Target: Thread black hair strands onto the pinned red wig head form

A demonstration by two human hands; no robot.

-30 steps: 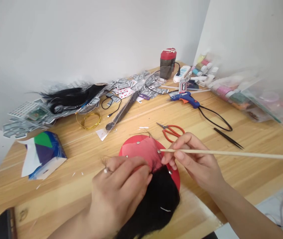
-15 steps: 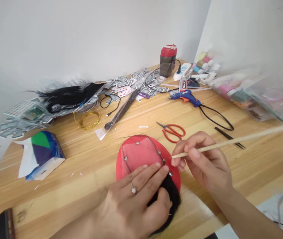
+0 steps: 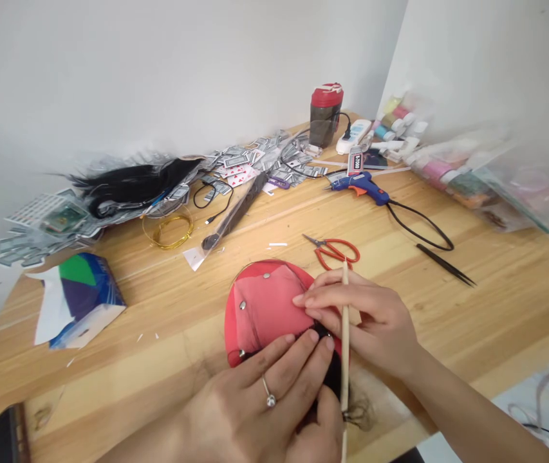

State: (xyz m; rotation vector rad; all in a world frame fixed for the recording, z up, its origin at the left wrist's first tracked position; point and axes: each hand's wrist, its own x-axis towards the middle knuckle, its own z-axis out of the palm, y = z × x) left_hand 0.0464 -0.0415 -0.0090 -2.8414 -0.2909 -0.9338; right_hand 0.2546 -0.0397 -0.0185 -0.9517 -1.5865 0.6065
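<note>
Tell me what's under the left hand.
Pink fabric and black, hair-like material show along the edge of the left hand; whatever lies directly beneath the palm is covered and cannot be seen.

Studded pink cloth (image 3: 271, 296) on red disc (image 3: 230, 331); black material (image 3: 334, 370), apparently hair, adjoining; pale stick (image 3: 345, 366) at right.

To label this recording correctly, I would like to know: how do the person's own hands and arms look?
Both hands are without gloves. The left hand wears a thin silver-coloured ring with a round, clear-looking stone. No ring shows on the right hand. The visible forearms have no sleeves.
</note>
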